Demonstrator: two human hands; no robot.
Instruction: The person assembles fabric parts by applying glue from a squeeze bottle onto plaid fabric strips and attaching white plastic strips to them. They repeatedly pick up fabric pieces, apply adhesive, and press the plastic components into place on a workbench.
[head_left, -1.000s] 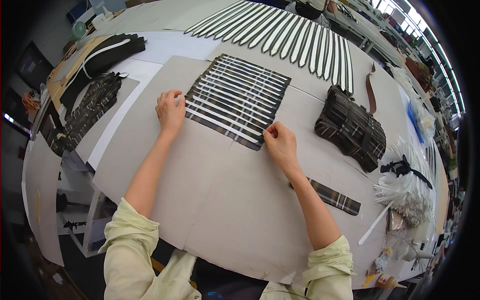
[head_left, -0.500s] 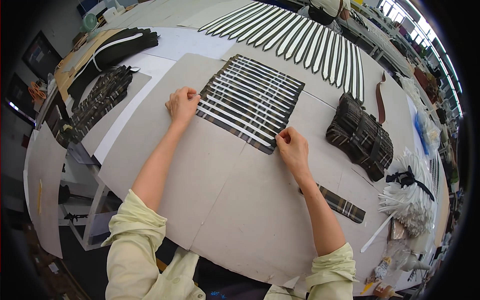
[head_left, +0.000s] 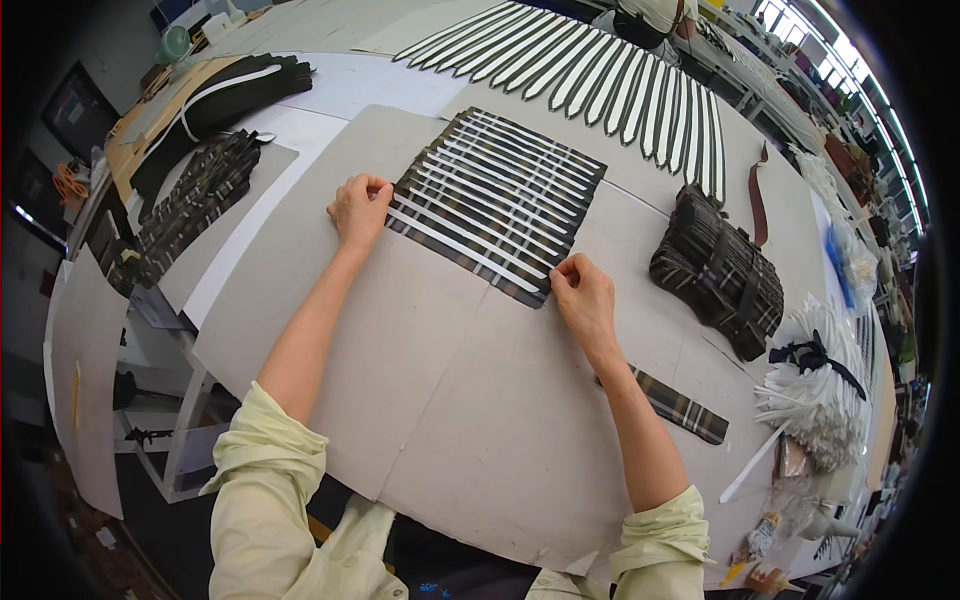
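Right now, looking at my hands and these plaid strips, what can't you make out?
- Head view: fingertips of the left hand and right hand curl under, so whether they pinch the nearest plaid strip is hidden.
- The person at the far side of the table is cut off by the top edge.
- Small items by the white strip bundle are too small and warped at the rim to identify.

A stack of dark plaid strips (head_left: 718, 270) lies to the right on the surface (head_left: 480, 440), with a brown strap (head_left: 757, 195) just beyond it and a single plaid strip (head_left: 675, 404) nearer the front edge. Farther right sits a bundle of white strips (head_left: 815, 395) tied with a black band (partly fanned out). Along the far side runs a long row of white-faced strips (head_left: 590, 70), and at the left lie more dark plaid pieces (head_left: 190, 200) on grey board.
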